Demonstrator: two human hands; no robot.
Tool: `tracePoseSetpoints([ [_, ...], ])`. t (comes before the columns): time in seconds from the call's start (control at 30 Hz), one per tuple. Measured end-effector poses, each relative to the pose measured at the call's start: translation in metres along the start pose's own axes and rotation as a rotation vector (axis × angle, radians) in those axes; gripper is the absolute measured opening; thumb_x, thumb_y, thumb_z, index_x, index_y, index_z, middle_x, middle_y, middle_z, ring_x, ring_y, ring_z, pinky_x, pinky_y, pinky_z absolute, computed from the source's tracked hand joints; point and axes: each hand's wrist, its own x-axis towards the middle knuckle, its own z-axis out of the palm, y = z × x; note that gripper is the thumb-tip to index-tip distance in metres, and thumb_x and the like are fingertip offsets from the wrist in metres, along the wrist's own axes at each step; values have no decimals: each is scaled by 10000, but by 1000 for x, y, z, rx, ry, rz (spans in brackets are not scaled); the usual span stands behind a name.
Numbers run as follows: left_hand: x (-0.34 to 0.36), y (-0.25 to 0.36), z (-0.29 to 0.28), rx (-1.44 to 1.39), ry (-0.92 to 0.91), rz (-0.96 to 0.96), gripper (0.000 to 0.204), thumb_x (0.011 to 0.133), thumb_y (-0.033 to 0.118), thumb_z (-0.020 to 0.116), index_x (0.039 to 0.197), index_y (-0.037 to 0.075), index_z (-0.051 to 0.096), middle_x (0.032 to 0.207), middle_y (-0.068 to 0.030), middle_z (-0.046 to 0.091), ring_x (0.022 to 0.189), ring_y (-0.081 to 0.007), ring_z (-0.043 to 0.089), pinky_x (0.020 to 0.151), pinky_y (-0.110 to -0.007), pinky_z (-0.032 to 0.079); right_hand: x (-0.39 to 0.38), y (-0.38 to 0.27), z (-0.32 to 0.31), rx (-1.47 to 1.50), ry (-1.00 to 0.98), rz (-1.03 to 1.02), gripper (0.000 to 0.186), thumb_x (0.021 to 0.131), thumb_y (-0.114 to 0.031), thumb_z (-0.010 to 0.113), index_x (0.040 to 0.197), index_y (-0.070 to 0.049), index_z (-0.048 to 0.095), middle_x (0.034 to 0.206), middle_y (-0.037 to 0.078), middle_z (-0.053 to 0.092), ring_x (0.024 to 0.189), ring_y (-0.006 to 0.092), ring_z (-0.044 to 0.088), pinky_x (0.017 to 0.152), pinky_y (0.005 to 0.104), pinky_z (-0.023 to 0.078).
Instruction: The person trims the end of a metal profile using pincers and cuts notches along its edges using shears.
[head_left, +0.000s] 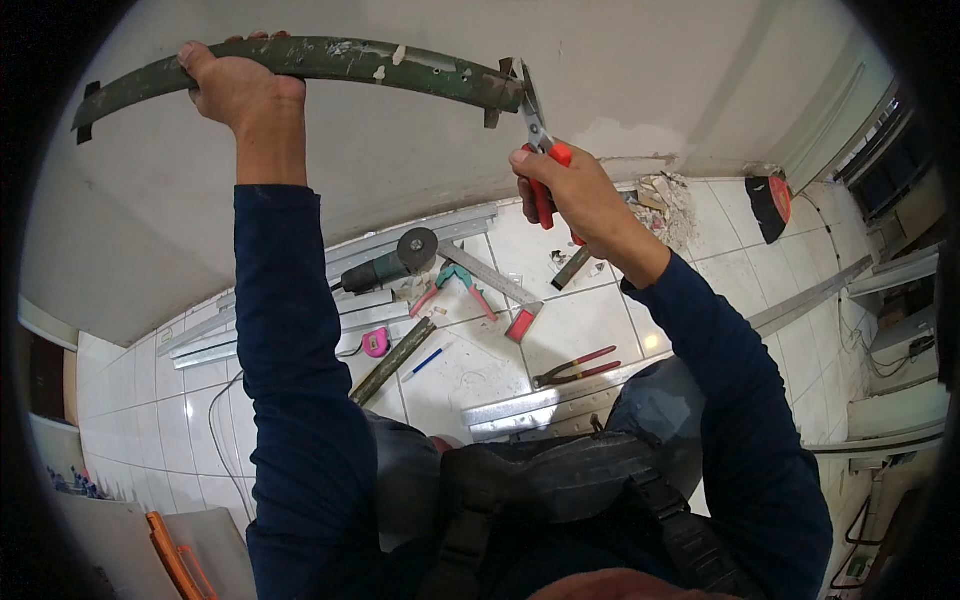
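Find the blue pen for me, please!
In the head view, the blue pen lies on the tiled floor left of centre, just right of a green strip.

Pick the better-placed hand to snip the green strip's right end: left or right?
Probably the right hand: it holds the snips at that end; the left hand grips the green strip nearer the other end.

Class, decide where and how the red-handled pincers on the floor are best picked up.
Probably by both red handles, coming from above and the person's right: the pincers lie flat, their metal head to the left, the slightly spread handles' free ends to the right.
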Motion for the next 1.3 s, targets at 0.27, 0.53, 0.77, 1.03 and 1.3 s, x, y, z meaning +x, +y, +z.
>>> tracePoseSetpoints([
  [0.27, 5, 1, 5, -23, -6, 10, 392, 1050, 422, 435, 1210, 67, 391, 958, -145, 489, 793, -300, 586, 697, -547, 574, 1, -2, 3, 21, 56, -34, 370, 978, -389, 583, 791, -70, 563, 583, 33, 564, 497, 113, 513, 466, 284, 390],
  [0.53, 6, -1, 1, -62, -7, -19, 407, 1049, 429, 456, 1220, 69, 372, 932, -140, 495, 757, -298, 585, 695, -533, 574, -10, -10, 10, 156, 56, -10, 427, 999, -419, 593, 737, -85, 546, 542, 17, 510, 425, 112, 485, 393, 272, 366],
  [0.77, 16, -1, -8, -75, -110, -69, 481, 1003, 519, 311, 1163, 84, 436, 1022, -124, 484, 888, -295, 541, 790, -575, 494, -11, -10, 8, 179, -20, 78, 413, 984, -420, 619, 767, -74, 555, 585, 16, 533, 473, 132, 562, 420, 262, 410],
  [1.03, 13, -9, -10, -232, -42, -154, 528, 979, 574, 256, 1045, 91, 459, 927, -119, 489, 826, -288, 543, 786, -540, 458, -13, -5, 13, 345, -63, 24, 371, 985, -400, 607, 800, -81, 566, 628, 34, 571, 509, 153, 591, 464, 272, 442],
  [1.3, 24, -6, -14, -25, -98, -95, 630, 1026, 601, 214, 1336, 92, 419, 1112, -135, 513, 903, -294, 561, 800, -500, 524, 0, 7, 8, 17, 73, -69, 425, 967, -426, 638, 721, -96, 533, 573, 7, 507, 427, 115, 466, 397, 275, 363],
])
